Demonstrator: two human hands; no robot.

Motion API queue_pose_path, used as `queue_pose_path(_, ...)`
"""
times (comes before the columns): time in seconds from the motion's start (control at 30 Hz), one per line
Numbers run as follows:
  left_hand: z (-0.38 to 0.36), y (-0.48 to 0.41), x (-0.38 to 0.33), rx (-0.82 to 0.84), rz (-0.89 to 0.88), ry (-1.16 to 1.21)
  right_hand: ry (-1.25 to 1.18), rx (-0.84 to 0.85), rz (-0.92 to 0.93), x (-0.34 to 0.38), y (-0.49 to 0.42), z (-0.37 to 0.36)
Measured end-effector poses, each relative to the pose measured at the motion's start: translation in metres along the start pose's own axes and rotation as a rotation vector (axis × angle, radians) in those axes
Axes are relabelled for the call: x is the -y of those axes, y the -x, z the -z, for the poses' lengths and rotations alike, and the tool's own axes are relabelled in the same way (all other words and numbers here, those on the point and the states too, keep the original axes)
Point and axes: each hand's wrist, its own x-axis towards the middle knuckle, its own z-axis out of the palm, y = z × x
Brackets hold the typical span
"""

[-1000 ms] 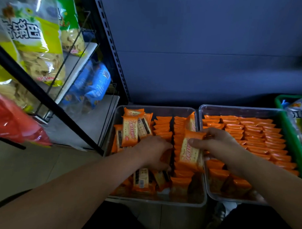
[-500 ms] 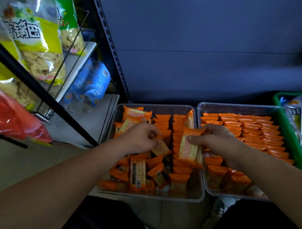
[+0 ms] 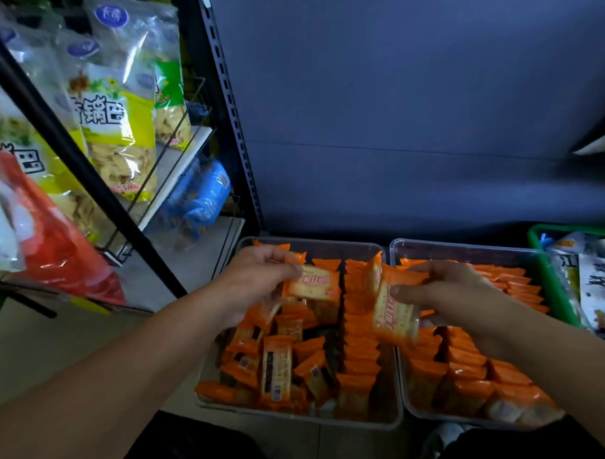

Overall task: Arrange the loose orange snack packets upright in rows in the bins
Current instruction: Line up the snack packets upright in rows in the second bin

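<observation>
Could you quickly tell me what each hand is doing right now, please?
Left hand: closed, pinching one packet.
Right hand: closed, gripping a second packet.

The floor (image 3: pixel 50 351) bears the left bin (image 3: pixel 287 416), right bin (image 3: pixel 465 250) and green basket (image 3: pixel 549 282) side by side.

Yellow-green bag (image 3: pixel 107 126), left: large characters "锅巴". Orange packets (image 3: pixel 311 281), near centre: red print blurred, unreadable. White bag (image 3: pixel 597 291), far right: lettering illegible.
</observation>
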Motion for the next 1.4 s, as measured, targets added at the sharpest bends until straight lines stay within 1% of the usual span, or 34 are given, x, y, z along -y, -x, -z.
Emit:
queue_pose_path(0.07, -0.003, 0.009, -0.006, 0.060, 0.002, 0.152, -0.054, 0.013, 0.013, 0.001, -0.003, -0.002)
queue_pose_path(0.13, -0.007, 0.017, -0.009, 0.117, -0.001, 0.232, -0.102, 0.015, 0.015, 0.003, -0.007, -0.002)
queue_pose_path(0.27, -0.015, 0.022, -0.003, 0.206, 0.005, 0.241, -0.163, 0.039, 0.020, 0.011, -0.015, -0.001)
queue_pose_path(0.37, -0.022, 0.019, -0.002, 0.211, 0.012, 0.240, -0.201, 0.072, 0.048, 0.014, -0.018, 0.001)
queue_pose_path(0.53, -0.031, 0.018, -0.004, 0.247, 0.009, 0.268, -0.197, 0.097, 0.081, 0.017, -0.015, 0.001)
queue_pose_path(0.73, -0.046, 0.023, -0.001, 0.281, -0.084, 0.146, -0.223, 0.131, 0.078, 0.016, -0.012, -0.004)
queue_pose_path(0.87, -0.050, 0.025, 0.001, 0.167, -0.177, -0.022, -0.174, 0.151, 0.119, 0.019, -0.008, -0.006)
queue_pose_path(0.93, -0.052, 0.027, 0.002, 0.189, -0.211, -0.044, -0.145, 0.159, 0.141, 0.020, -0.006, -0.007)
queue_pose_path(1.0, -0.054, 0.030, 0.003, 0.203, -0.286, -0.100, -0.138, 0.173, 0.156, 0.023, -0.004, -0.007)
queue_pose_path(1.13, -0.056, 0.031, 0.002, 0.204, -0.387, -0.119, -0.110, 0.201, 0.172, 0.030, -0.001, -0.008)
queue_pose_path(1.2, -0.056, 0.030, 0.002, 0.145, -0.486, -0.228, -0.077, 0.180, 0.181, 0.031, 0.000, -0.012)
queue_pose_path(1.23, -0.057, 0.029, 0.001, 0.149, -0.509, -0.266, -0.064, 0.163, 0.186, 0.031, 0.001, -0.014)
queue_pose_path(1.27, -0.058, 0.029, 0.000, 0.200, -0.494, -0.269, -0.057, 0.150, 0.193, 0.031, 0.001, -0.016)
queue_pose_path(1.33, -0.060, 0.031, 0.000, 0.356, -0.404, -0.199, -0.086, 0.144, 0.185, 0.031, 0.004, -0.022)
queue_pose_path(1.37, -0.062, 0.031, 0.001, 0.407, -0.380, -0.178, -0.102, 0.140, 0.172, 0.030, 0.006, -0.024)
queue_pose_path(1.4, -0.063, 0.031, 0.003, 0.419, -0.385, -0.195, -0.112, 0.137, 0.154, 0.030, 0.009, -0.026)
